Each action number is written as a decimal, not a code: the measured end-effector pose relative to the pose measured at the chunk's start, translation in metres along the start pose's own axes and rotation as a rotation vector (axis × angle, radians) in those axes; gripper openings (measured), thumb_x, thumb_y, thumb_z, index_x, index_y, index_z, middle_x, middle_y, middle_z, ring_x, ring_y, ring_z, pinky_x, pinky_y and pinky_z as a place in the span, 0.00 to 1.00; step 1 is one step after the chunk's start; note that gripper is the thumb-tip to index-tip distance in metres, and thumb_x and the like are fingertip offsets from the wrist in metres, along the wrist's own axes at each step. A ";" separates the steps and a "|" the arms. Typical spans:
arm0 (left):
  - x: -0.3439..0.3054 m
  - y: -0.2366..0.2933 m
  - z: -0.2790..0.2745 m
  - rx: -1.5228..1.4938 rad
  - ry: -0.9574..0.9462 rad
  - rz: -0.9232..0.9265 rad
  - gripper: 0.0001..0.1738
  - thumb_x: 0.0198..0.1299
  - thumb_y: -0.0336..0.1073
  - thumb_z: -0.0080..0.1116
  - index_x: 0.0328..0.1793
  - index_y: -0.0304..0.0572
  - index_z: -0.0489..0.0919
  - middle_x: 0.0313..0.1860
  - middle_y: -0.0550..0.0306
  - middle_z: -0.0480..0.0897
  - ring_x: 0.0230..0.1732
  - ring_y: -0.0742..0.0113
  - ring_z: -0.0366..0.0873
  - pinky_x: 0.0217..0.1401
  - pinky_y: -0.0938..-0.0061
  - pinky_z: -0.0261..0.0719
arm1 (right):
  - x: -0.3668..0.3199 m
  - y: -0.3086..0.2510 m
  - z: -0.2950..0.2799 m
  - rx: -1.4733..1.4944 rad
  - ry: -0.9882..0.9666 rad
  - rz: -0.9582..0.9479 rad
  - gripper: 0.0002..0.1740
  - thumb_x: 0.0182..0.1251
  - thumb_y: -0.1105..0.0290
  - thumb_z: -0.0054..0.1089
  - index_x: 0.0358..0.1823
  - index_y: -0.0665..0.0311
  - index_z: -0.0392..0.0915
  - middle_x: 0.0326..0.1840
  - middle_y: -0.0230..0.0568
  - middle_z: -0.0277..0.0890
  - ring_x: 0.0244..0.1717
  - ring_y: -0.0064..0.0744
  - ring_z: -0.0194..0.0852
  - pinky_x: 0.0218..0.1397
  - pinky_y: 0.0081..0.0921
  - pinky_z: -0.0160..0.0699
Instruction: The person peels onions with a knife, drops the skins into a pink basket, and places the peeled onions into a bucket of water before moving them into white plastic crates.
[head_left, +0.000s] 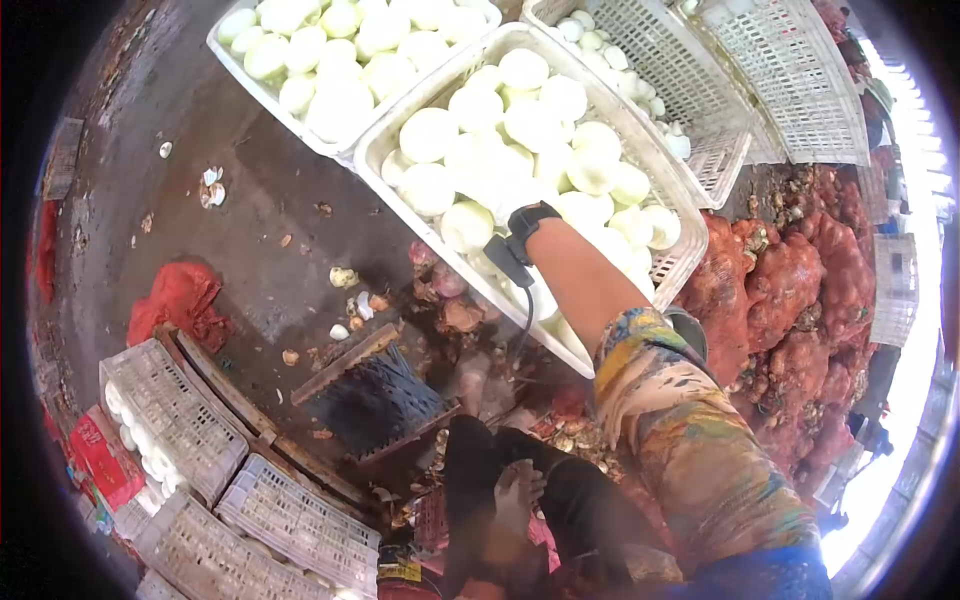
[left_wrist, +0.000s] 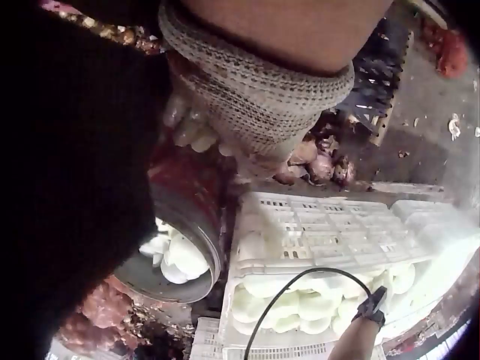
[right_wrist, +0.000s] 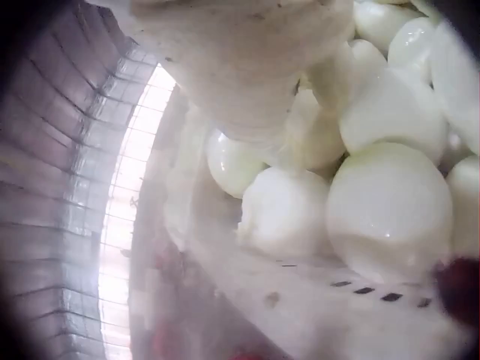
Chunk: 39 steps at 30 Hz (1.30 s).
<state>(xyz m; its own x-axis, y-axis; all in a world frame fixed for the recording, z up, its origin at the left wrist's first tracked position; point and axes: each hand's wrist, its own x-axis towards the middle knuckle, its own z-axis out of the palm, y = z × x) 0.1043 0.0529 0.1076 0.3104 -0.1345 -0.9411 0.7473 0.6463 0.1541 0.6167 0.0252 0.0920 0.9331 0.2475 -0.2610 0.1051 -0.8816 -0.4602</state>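
My right hand [right_wrist: 240,67], in a pale glove, reaches down among peeled white onions [right_wrist: 390,210] in a white plastic crate [head_left: 690,250]. Glare washes out that hand in the head view, and its fingertips are hidden in the right wrist view, so I cannot tell whether it grips an onion. My left hand [left_wrist: 240,105] wears a knitted glove and hangs low by my dark-clothed legs [head_left: 470,460], fingers loosely bent, with nothing showing in them. Beside it in the left wrist view stands a red bucket [left_wrist: 187,176] with peeled onions inside.
Another onion-filled crate [head_left: 225,50] stands at the upper left. Slatted crates [head_left: 690,60] are behind on the right. Red net sacks [head_left: 790,280] pile up on the right. A low stool [head_left: 370,400] and scattered peels lie on the floor; stacked crates [head_left: 180,410] stand lower left.
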 end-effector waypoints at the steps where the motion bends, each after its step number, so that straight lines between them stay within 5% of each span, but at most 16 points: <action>1: -0.004 0.007 0.004 -0.162 0.001 -0.120 0.20 0.64 0.49 0.62 0.53 0.42 0.77 0.37 0.55 0.80 0.33 0.68 0.80 0.36 0.73 0.80 | 0.000 0.002 -0.003 -0.014 -0.054 -0.001 0.17 0.66 0.58 0.51 0.49 0.59 0.77 0.51 0.49 0.74 0.55 0.44 0.73 0.56 0.38 0.72; 4: -0.003 0.004 0.007 0.022 0.016 0.025 0.20 0.65 0.48 0.61 0.54 0.42 0.77 0.37 0.56 0.80 0.34 0.69 0.80 0.36 0.74 0.79 | -0.009 -0.005 -0.028 -0.021 -0.112 0.001 0.23 0.66 0.52 0.51 0.54 0.61 0.73 0.55 0.52 0.71 0.59 0.49 0.70 0.61 0.41 0.69; 6: -0.004 0.014 0.019 0.045 0.124 -0.074 0.20 0.65 0.48 0.61 0.53 0.42 0.76 0.37 0.56 0.80 0.34 0.69 0.80 0.36 0.74 0.79 | -0.028 -0.018 -0.042 0.011 -0.026 0.023 0.25 0.65 0.54 0.54 0.57 0.62 0.72 0.56 0.53 0.71 0.59 0.49 0.69 0.61 0.41 0.69; 7: -0.005 0.018 0.024 0.054 0.178 -0.125 0.20 0.65 0.47 0.61 0.53 0.42 0.76 0.37 0.57 0.80 0.33 0.69 0.80 0.35 0.75 0.79 | -0.032 -0.019 -0.035 0.177 0.209 0.160 0.34 0.59 0.56 0.62 0.64 0.65 0.66 0.57 0.56 0.70 0.60 0.48 0.68 0.62 0.40 0.69; 10: 0.003 0.007 0.010 -0.174 0.041 -0.075 0.19 0.65 0.47 0.61 0.52 0.42 0.77 0.36 0.58 0.80 0.32 0.70 0.79 0.34 0.74 0.79 | -0.026 -0.011 -0.043 0.324 0.484 0.122 0.43 0.55 0.58 0.67 0.69 0.68 0.60 0.56 0.58 0.71 0.61 0.47 0.69 0.63 0.38 0.69; 11: 0.011 -0.008 0.005 -0.058 0.046 -0.011 0.19 0.65 0.48 0.61 0.51 0.42 0.77 0.35 0.58 0.80 0.31 0.70 0.79 0.33 0.75 0.79 | -0.012 0.012 -0.044 0.586 0.380 0.004 0.42 0.55 0.58 0.67 0.69 0.68 0.61 0.57 0.56 0.73 0.58 0.46 0.72 0.62 0.37 0.71; 13: 0.021 -0.027 -0.003 0.058 0.056 0.042 0.18 0.65 0.48 0.61 0.51 0.43 0.77 0.35 0.58 0.80 0.31 0.70 0.79 0.33 0.75 0.78 | 0.012 0.005 -0.066 0.663 0.364 -0.033 0.38 0.57 0.59 0.65 0.67 0.68 0.65 0.56 0.51 0.75 0.51 0.44 0.78 0.57 0.35 0.76; 16: 0.004 0.002 0.011 -0.205 0.071 -0.118 0.18 0.65 0.49 0.61 0.50 0.44 0.77 0.34 0.58 0.81 0.30 0.71 0.79 0.32 0.76 0.78 | 0.046 0.018 -0.075 0.252 0.363 0.091 0.30 0.60 0.60 0.62 0.61 0.68 0.72 0.55 0.46 0.77 0.46 0.41 0.81 0.51 0.33 0.79; 19: 0.010 -0.004 0.008 0.156 0.060 0.098 0.18 0.64 0.49 0.62 0.50 0.44 0.77 0.34 0.59 0.81 0.30 0.71 0.80 0.33 0.76 0.78 | 0.025 0.025 -0.055 -0.128 0.002 -0.042 0.23 0.62 0.56 0.54 0.54 0.62 0.75 0.50 0.46 0.78 0.47 0.45 0.79 0.50 0.35 0.77; 23: 0.011 -0.012 0.003 0.190 0.055 0.161 0.18 0.64 0.48 0.62 0.51 0.45 0.76 0.34 0.59 0.81 0.30 0.72 0.80 0.33 0.76 0.78 | -0.028 0.005 -0.038 -0.362 -0.240 -0.027 0.24 0.64 0.52 0.50 0.53 0.61 0.77 0.58 0.50 0.73 0.62 0.44 0.68 0.62 0.35 0.68; 25: 0.012 -0.010 0.001 0.160 0.064 0.092 0.18 0.64 0.47 0.62 0.52 0.44 0.76 0.35 0.59 0.81 0.30 0.72 0.80 0.32 0.76 0.79 | -0.031 0.024 -0.013 -0.308 -0.191 -0.157 0.23 0.67 0.52 0.47 0.53 0.61 0.77 0.61 0.52 0.70 0.67 0.44 0.62 0.66 0.35 0.63; 27: 0.010 -0.003 0.001 0.008 0.051 0.004 0.18 0.64 0.47 0.61 0.52 0.44 0.75 0.35 0.59 0.81 0.30 0.71 0.80 0.33 0.75 0.79 | -0.024 0.037 0.019 -0.113 0.037 -0.141 0.18 0.63 0.61 0.52 0.52 0.58 0.77 0.53 0.51 0.72 0.58 0.47 0.67 0.60 0.37 0.67; 31: 0.002 0.011 0.008 -0.232 0.064 -0.108 0.18 0.64 0.46 0.61 0.52 0.44 0.75 0.35 0.58 0.81 0.30 0.70 0.80 0.33 0.75 0.80 | -0.036 0.009 -0.030 0.068 -0.099 -0.033 0.15 0.65 0.65 0.52 0.51 0.59 0.76 0.50 0.49 0.71 0.53 0.47 0.70 0.56 0.39 0.70; 35: 0.017 -0.017 0.000 0.199 0.075 0.108 0.18 0.64 0.46 0.61 0.52 0.43 0.75 0.34 0.58 0.81 0.30 0.71 0.80 0.33 0.75 0.80 | -0.036 0.012 -0.035 -0.040 0.163 -0.143 0.17 0.69 0.61 0.50 0.52 0.62 0.75 0.51 0.48 0.73 0.53 0.45 0.71 0.54 0.38 0.73; 39: 0.010 -0.003 0.008 0.250 0.067 0.135 0.18 0.64 0.47 0.61 0.51 0.42 0.76 0.34 0.58 0.81 0.29 0.70 0.80 0.32 0.75 0.79 | -0.018 0.008 -0.021 0.018 0.067 -0.111 0.17 0.69 0.60 0.51 0.52 0.62 0.75 0.51 0.46 0.73 0.52 0.44 0.72 0.54 0.38 0.73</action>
<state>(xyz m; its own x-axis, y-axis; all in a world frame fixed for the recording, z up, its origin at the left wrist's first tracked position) 0.1103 0.0437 0.0999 0.3840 -0.0047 -0.9233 0.8261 0.4484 0.3413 0.6077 0.0051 0.1114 0.9371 0.3149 -0.1508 0.2030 -0.8427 -0.4986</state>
